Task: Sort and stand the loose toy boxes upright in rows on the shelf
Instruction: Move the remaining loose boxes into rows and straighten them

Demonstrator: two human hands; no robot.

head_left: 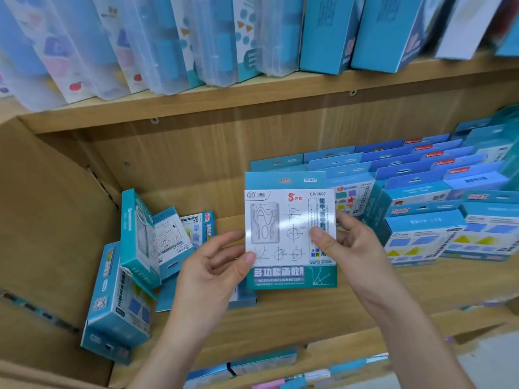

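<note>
I hold a flat teal and white ruler box point(289, 220) marked CY-3607 upright in front of the wooden shelf point(280, 313). My left hand point(216, 270) pinches its lower left edge with the thumb on the front. My right hand point(345, 240) grips its right edge, thumb across the front. Several loose teal boxes point(140, 248) lie tumbled and leaning at the shelf's left end. To the right, rows of upright boxes point(438, 192) stand packed one behind another.
The upper shelf point(252, 91) carries clear plastic cases and blue boxes leaning sideways. A brown side panel point(50, 220) closes the shelf on the left. More boxes show on the lower shelf point(264, 363) under my arms.
</note>
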